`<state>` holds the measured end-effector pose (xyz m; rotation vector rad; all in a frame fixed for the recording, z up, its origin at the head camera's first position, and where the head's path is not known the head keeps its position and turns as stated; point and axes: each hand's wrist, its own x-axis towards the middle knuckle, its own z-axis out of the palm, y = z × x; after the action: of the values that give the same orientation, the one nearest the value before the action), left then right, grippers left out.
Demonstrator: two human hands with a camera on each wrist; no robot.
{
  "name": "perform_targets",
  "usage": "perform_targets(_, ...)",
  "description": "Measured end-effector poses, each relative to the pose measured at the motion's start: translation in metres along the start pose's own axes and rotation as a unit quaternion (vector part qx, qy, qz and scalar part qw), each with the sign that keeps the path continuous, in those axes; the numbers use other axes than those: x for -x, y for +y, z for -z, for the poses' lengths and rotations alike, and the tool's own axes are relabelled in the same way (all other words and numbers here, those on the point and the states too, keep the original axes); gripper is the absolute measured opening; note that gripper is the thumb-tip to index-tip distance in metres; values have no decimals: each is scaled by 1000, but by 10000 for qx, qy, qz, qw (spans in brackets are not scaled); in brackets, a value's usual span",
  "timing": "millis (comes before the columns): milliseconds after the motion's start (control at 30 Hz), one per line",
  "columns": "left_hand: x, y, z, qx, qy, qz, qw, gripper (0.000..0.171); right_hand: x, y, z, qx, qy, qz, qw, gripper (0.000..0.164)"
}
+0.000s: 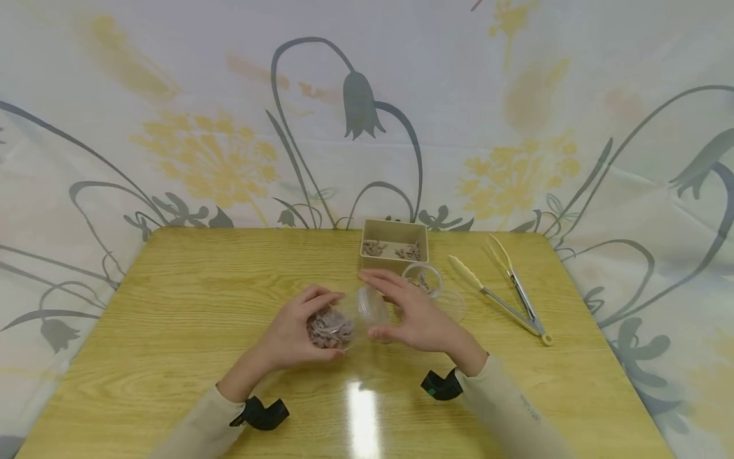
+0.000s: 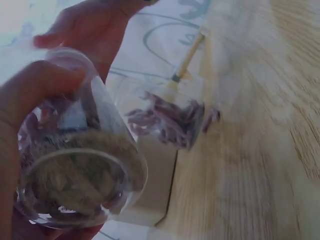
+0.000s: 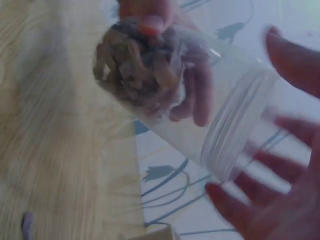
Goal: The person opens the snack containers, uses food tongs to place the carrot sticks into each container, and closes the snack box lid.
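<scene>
My left hand (image 1: pixel 291 331) grips a clear plastic jar (image 3: pixel 145 75) around its body, near the base. Purplish-grey, crinkled pieces (image 1: pixel 331 329) fill the base end. The jar is tipped over, its ridged mouth end (image 3: pixel 237 122) pointing toward my right hand (image 1: pixel 421 315). In the right wrist view, that hand's fingers are spread around the mouth end; blur hides whether they touch it. Whether a lid covers the mouth I cannot tell. Just beyond the right hand lies a second clear container (image 1: pixel 423 280) with similar pieces (image 2: pixel 162 120) in it.
A beige rectangular box (image 1: pixel 394 262) at the table's back edge holds a few of the pieces. Beside the right hand lies a clear round lid (image 1: pixel 454 306). Tongs (image 1: pixel 518 299) lie spread on the right. A patterned cloth (image 1: pixel 229 95) hangs behind the wooden table (image 1: pixel 189 287).
</scene>
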<state>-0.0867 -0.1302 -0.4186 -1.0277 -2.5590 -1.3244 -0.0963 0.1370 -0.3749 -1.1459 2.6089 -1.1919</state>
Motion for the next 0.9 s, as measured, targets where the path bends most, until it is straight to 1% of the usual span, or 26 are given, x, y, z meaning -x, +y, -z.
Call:
perform_targets(67, 0, 0, 2, 422, -174, 6, 9990, 79, 0, 3, 4, -322, -158, 686, 9970, 78)
perform_targets(100, 0, -1, 3, 587, -253, -19, 9980, 78, 1, 3, 6, -450, -202, 922, 9945, 78)
perform_targets(167, 0, -2, 4, 838, -346, -54, 9959, 75, 2, 5, 8, -548, -231, 1199, 9910, 78)
perform_targets(233, 1, -1, 3, 926, -348, -28, 9951, 75, 1, 4, 7, -424, -177, 1245, 9912, 78)
perform_targets(300, 2, 1, 1, 803, -215, 43, 9965, 76, 1, 3, 6, -193, -92, 1130, 9934, 78)
perform_targets(400, 3, 3, -2, 482, 6, 185, 9987, 79, 0, 3, 0, 84, 70, 848, 9963, 74)
perform_targets(467, 4, 3, -4, 259, 129, 212, 9994, 79, 0, 4, -5, -14, 139, 568, 9983, 72)
perform_targets(533, 4, 2, -6, 60, 183, 221, 9996, 80, 0, 4, -10, -223, 195, 282, 9992, 69)
perform_targets(600, 5, 2, -6, -141, 219, 198, 9995, 80, 1, 4, -14, -506, 245, 35, 9984, 67)
perform_targets(667, 5, 2, -7, -327, 230, 187, 9990, 81, 1, 4, -16, -668, 301, -150, 9972, 66)
perform_targets(733, 5, 2, -7, -430, 232, 162, 9987, 81, 0, 4, -18, -791, 357, -240, 9959, 66)
perform_targets(833, 4, 2, -6, -422, 249, 194, 9986, 82, -1, 4, -19, -920, 492, -305, 9941, 68)
perform_targets(900, 3, 1, -6, -372, 269, 240, 9987, 84, -2, 4, -20, -839, 584, -286, 9943, 69)
